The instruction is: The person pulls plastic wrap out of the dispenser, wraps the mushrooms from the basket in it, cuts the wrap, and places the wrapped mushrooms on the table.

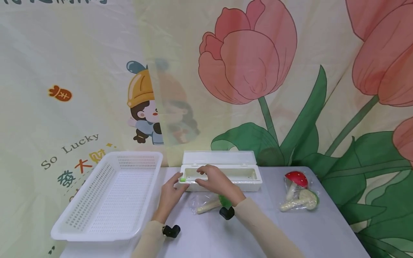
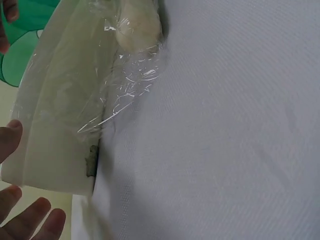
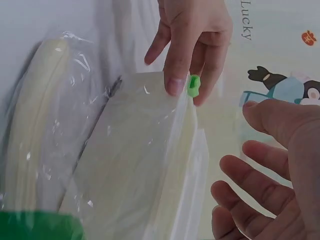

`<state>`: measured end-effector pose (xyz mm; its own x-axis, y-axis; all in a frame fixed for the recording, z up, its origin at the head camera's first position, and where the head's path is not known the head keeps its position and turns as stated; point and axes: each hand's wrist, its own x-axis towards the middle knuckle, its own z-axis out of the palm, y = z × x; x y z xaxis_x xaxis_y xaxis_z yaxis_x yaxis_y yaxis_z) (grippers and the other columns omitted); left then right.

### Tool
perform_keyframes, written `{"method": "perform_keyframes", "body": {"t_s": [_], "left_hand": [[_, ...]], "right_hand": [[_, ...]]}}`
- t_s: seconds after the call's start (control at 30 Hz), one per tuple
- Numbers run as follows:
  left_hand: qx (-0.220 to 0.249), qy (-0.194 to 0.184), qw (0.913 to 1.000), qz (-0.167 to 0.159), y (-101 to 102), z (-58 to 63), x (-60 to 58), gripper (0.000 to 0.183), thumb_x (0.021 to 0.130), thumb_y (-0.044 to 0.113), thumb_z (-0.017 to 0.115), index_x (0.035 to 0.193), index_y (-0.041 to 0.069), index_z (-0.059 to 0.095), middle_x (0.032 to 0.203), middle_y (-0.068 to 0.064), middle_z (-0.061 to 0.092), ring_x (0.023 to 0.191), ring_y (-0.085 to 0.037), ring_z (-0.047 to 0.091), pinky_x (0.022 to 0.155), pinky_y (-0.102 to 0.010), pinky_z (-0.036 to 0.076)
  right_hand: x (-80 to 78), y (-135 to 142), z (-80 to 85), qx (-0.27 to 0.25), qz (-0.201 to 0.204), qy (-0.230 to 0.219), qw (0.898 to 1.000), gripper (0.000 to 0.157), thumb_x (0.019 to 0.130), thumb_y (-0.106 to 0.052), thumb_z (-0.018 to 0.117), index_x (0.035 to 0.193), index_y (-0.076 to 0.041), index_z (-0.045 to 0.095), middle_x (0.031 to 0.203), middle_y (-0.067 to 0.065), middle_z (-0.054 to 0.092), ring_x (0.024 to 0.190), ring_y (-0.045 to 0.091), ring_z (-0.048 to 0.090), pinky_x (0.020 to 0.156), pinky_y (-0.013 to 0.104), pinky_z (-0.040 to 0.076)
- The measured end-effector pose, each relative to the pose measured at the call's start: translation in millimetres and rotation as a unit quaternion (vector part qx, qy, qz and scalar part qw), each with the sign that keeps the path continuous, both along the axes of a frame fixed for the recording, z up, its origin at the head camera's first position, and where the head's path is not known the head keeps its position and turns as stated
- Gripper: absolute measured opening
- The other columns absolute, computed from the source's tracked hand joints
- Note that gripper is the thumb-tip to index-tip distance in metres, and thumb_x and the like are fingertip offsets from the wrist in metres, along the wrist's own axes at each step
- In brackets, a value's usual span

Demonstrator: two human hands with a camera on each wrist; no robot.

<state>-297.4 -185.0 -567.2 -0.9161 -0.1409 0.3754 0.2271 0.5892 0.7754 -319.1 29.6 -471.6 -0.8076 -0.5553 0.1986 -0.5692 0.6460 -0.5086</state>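
A white cling film dispenser [image 1: 226, 187] stands near the table's back edge, its clear lid [image 1: 219, 157] raised behind it. My left hand [image 1: 171, 195] pinches its left end, thumb on the front rim beside a green slide cutter [image 3: 194, 86], fingers behind. Over the dispenser's middle hovers my right hand [image 1: 215, 181], fingers spread and loosely bent, holding nothing. Clear film [image 2: 120, 100] shows along the dispenser's front in the left wrist view. Just before the dispenser lies a pale-stemmed thing [image 1: 208, 206] with a green top, in clear film, partly hidden under my right wrist.
To the left, a large white perforated plastic basket [image 1: 146, 200] leans up at the table's edge. A red-capped toy mushroom [image 1: 297, 179] and a pale one with a green-edged cap [image 1: 306, 200] lie wrapped at the right. A printed curtain [image 1: 180, 28] hangs behind the table.
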Motion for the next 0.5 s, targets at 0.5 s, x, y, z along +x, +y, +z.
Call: {"method": "perform_keyframes", "body": {"t_s": [0.5], "left_hand": [[0.052,-0.038,0.9978,-0.016,-3.5,-0.1,-1.8,0.052,0.089,0.020,0.082,0.136,0.005,0.066,0.141,-0.018,0.062,0.101,-0.034,0.075,0.079,-0.035,0.062]], "right_hand": [[-19.8,-55.8,-23.1,-0.007,0.026,-0.002,1.000,0.025,0.095,-0.017,0.073,0.114,-0.002,0.076,0.109,0.011,0.075,0.106,0.029,0.070,0.091,0.038,0.056]]}}
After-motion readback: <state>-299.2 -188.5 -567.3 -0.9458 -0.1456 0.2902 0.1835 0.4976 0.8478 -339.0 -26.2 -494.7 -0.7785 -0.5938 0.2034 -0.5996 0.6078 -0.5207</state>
